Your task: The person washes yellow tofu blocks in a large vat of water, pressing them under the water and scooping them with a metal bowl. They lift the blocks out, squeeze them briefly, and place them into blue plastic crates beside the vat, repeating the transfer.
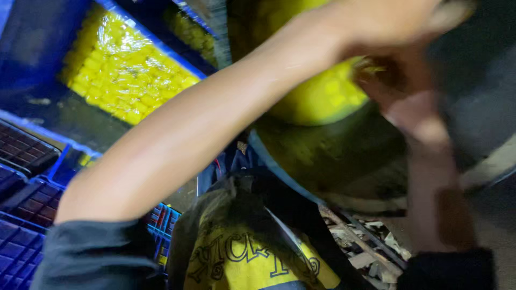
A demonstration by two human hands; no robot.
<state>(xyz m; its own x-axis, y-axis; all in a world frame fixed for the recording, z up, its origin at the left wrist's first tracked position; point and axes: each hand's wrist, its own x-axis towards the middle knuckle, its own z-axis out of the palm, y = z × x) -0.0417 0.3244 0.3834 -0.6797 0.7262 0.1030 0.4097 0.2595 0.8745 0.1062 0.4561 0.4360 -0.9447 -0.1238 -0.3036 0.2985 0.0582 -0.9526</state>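
Both hands meet at the top right, at the mouth of a clear bag of yellow pieces [322, 96] that hangs above a dark sack. The left hand [392, 21] curls over the bag's top, and the right hand [400, 88] pinches its edge from below. Motion blur hides how tightly either grip closes. A blue crate [32, 215] lies lower left.

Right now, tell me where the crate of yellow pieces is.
In the head view, the crate sits upper left, beyond the left forearm, with empty blue crates below it at the left edge.
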